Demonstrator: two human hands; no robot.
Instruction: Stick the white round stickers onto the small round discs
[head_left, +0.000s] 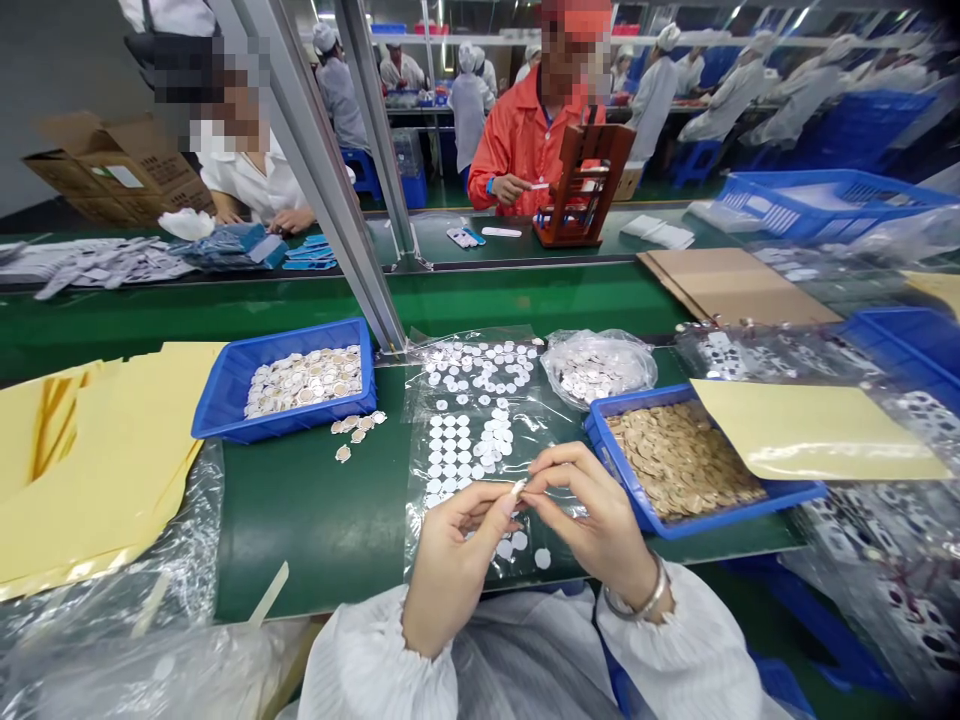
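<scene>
In the head view my left hand [459, 560] pinches a small pale disc [518, 487], seen nearly edge-on, between thumb and fingers. My right hand [596, 515] meets it there, its fingertips pinched at the disc's other side. Beneath both hands lies a clear plastic sheet [450, 400] with white round stickers [448, 445], some in rows and others loosely scattered. To the right, a blue tray [664, 528] holds many tan discs [675, 455]. A second blue tray [210, 425] at left contains white-faced discs [300, 380], with several more discs [358, 428] lying beside it.
A bag of white discs [596, 365] sits behind the right tray, and a yellow sheet [810, 425] overlaps that tray. Yellow paper [112, 470] covers the left side. A metal post [322, 170] rises beyond the bench. Two co-workers sit across the green line.
</scene>
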